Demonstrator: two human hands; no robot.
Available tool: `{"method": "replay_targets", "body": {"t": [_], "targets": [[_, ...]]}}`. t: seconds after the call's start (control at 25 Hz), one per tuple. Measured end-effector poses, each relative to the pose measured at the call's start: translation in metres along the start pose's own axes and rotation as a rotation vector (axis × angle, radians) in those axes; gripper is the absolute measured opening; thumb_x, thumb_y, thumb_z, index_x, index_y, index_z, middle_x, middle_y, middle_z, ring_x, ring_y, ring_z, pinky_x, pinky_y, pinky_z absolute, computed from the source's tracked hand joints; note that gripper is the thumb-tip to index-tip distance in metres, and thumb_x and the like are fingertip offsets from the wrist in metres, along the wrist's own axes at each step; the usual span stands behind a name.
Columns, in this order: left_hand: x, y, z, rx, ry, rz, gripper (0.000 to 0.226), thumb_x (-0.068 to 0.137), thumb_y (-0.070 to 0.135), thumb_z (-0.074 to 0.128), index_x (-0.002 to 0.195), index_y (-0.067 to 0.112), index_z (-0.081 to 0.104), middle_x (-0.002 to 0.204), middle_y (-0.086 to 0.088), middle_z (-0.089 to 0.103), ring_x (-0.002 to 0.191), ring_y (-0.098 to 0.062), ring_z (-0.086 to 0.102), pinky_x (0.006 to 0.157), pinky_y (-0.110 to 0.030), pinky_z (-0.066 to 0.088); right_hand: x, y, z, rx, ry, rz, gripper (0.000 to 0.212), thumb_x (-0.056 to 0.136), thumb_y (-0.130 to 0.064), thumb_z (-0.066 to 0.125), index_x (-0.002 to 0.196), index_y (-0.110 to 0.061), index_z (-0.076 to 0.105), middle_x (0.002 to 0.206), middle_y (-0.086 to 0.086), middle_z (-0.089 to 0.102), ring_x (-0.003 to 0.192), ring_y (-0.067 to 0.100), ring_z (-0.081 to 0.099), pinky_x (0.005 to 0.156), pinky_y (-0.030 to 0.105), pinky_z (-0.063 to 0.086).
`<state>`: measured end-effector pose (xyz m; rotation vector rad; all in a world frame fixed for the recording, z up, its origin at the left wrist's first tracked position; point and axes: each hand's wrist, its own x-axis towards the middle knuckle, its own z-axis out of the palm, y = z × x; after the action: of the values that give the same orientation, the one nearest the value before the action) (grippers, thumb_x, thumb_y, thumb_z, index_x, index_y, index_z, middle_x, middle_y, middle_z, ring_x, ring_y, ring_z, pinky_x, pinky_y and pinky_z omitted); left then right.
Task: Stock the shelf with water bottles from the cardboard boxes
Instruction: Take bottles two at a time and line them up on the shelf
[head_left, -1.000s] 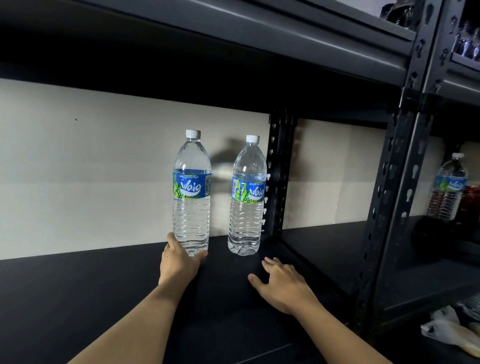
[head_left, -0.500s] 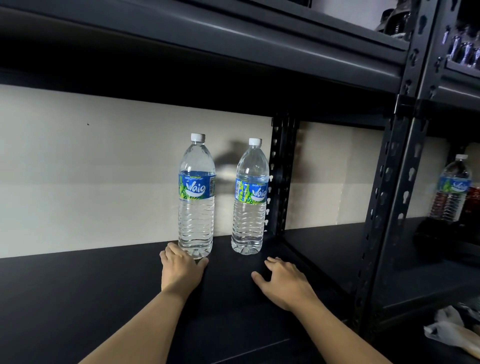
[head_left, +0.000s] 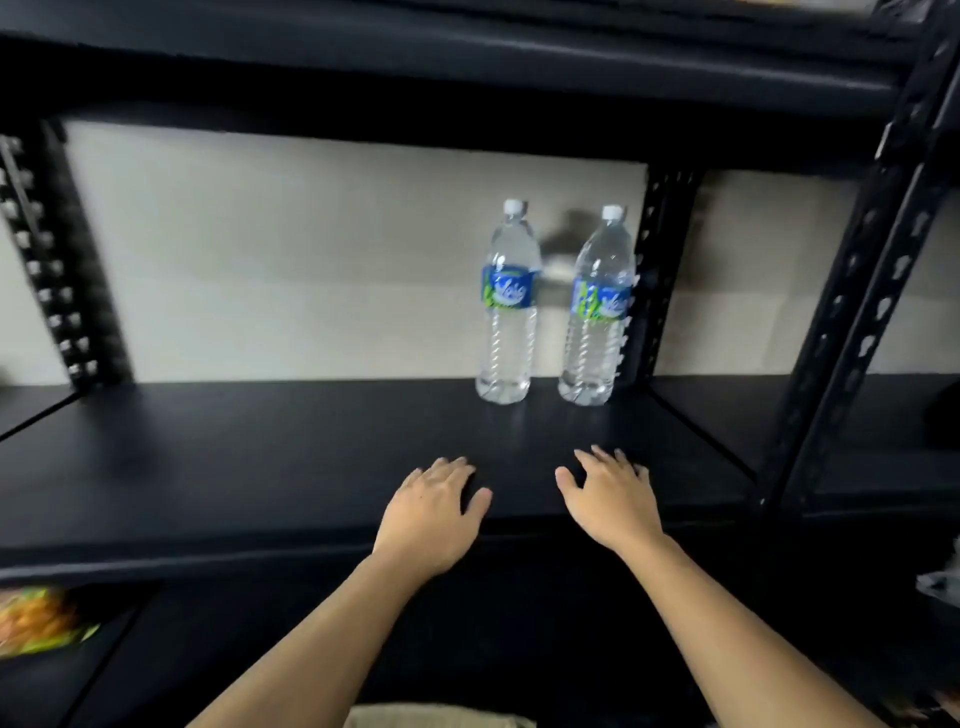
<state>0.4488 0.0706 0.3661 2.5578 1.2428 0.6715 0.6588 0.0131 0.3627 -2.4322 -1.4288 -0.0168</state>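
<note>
Beyond the empty, loosely spread left hand (head_left: 431, 512) and right hand (head_left: 610, 501), two water bottles (head_left: 506, 312) stand upright at shelf (head_left: 260, 457) back; I'd seat the next pair past the left hand, labels out.

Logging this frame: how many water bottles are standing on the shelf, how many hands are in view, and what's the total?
Water bottles: 2, the left bottle and the right bottle, upright at the back of the shelf
Hands: 2, the left hand and the right hand, both holding nothing
Total: 4
</note>
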Motion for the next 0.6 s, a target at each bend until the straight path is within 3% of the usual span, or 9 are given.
{"method": "replay_targets", "body": {"t": [0.08, 0.12, 0.2, 0.24, 0.32, 0.4, 0.52, 0.6], "targets": [[-0.058, -0.016, -0.002, -0.042, 0.065, 0.136, 0.052, 0.102, 0.041, 0.046, 0.151, 0.027, 0.039, 0.159, 0.017, 0.030, 0.150, 0.000, 0.015, 0.120, -0.013, 0.001, -0.050, -0.024, 0.016, 0.064, 0.124, -0.153, 0.054, 0.103, -0.046, 0.037, 0.150, -0.020, 0.042, 0.160, 0.001, 0.033, 0.151, 0.022, 0.019, 0.121, 0.042, 0.015], [-0.092, -0.024, -0.002, -0.106, 0.058, 0.122, 0.051, 0.100, 0.037, 0.053, 0.148, 0.030, 0.041, 0.155, 0.022, 0.032, 0.146, 0.005, 0.019, 0.116, -0.006, 0.002, -0.079, -0.036, 0.024, 0.146, 0.185, -0.222, 0.051, 0.102, -0.041, 0.043, 0.148, -0.020, 0.045, 0.159, 0.000, 0.034, 0.151, 0.021, 0.020, 0.120, 0.041, 0.021], [-0.160, -0.048, 0.012, -0.277, 0.072, -0.076, 0.047, 0.096, 0.028, 0.061, 0.141, 0.031, 0.049, 0.139, 0.024, 0.045, 0.130, 0.009, 0.037, 0.106, 0.000, 0.020, -0.135, -0.053, 0.045, 0.317, 0.235, -0.288, 0.044, 0.097, -0.031, 0.056, 0.139, -0.020, 0.054, 0.151, -0.003, 0.043, 0.144, 0.019, 0.035, 0.107, 0.036, 0.041], [-0.190, -0.061, 0.025, -0.338, 0.105, -0.222, 0.043, 0.094, 0.025, 0.064, 0.136, 0.029, 0.053, 0.130, 0.021, 0.052, 0.123, 0.005, 0.046, 0.104, -0.006, 0.031, -0.156, -0.058, 0.058, 0.348, 0.203, -0.304, 0.039, 0.095, -0.028, 0.059, 0.134, -0.021, 0.058, 0.143, -0.005, 0.050, 0.132, 0.018, 0.048, 0.095, 0.032, 0.048], [-0.246, -0.084, 0.057, -0.411, 0.133, -0.548, 0.035, 0.091, 0.019, 0.069, 0.124, 0.022, 0.059, 0.117, 0.012, 0.063, 0.113, -0.009, 0.059, 0.095, -0.020, 0.045, -0.188, -0.064, 0.092, 0.319, 0.015, -0.310, 0.037, 0.092, -0.029, 0.060, 0.130, -0.028, 0.058, 0.128, -0.010, 0.057, 0.108, 0.013, 0.062, 0.080, 0.031, 0.053], [-0.284, -0.098, 0.088, -0.499, 0.087, -0.853, 0.034, 0.089, 0.019, 0.070, 0.121, 0.016, 0.057, 0.111, 0.002, 0.066, 0.106, -0.017, 0.063, 0.086, -0.024, 0.045, -0.202, -0.065, 0.124, 0.222, -0.257, -0.307, 0.045, 0.091, -0.037, 0.057, 0.135, -0.036, 0.048, 0.126, -0.013, 0.058, 0.102, 0.013, 0.063, 0.082, 0.035, 0.053], [-0.315, -0.103, 0.128, -0.519, -0.012, -1.114, 0.053, 0.089, 0.026, 0.070, 0.134, 0.009, 0.047, 0.126, -0.010, 0.061, 0.116, -0.026, 0.058, 0.098, -0.035, 0.046, -0.211, -0.064, 0.168, 0.060, -0.655, -0.349, 0.057, 0.093, -0.043, 0.058, 0.146, -0.038, 0.036, 0.140, -0.009, 0.052, 0.121, 0.017, 0.055, 0.096, 0.034, 0.045], [-0.323, -0.099, 0.153, -0.540, -0.110, -1.237, 0.070, 0.089, 0.029, 0.071, 0.143, 0.004, 0.035, 0.132, -0.016, 0.056, 0.125, -0.031, 0.054, 0.101, -0.035, 0.043, -0.215, -0.062, 0.196, 0.006, -0.792, -0.341, 0.065, 0.092, -0.045, 0.061, 0.149, -0.036, 0.032, 0.149, -0.004, 0.045, 0.134, 0.020, 0.045, 0.105, 0.036, 0.040]]}}
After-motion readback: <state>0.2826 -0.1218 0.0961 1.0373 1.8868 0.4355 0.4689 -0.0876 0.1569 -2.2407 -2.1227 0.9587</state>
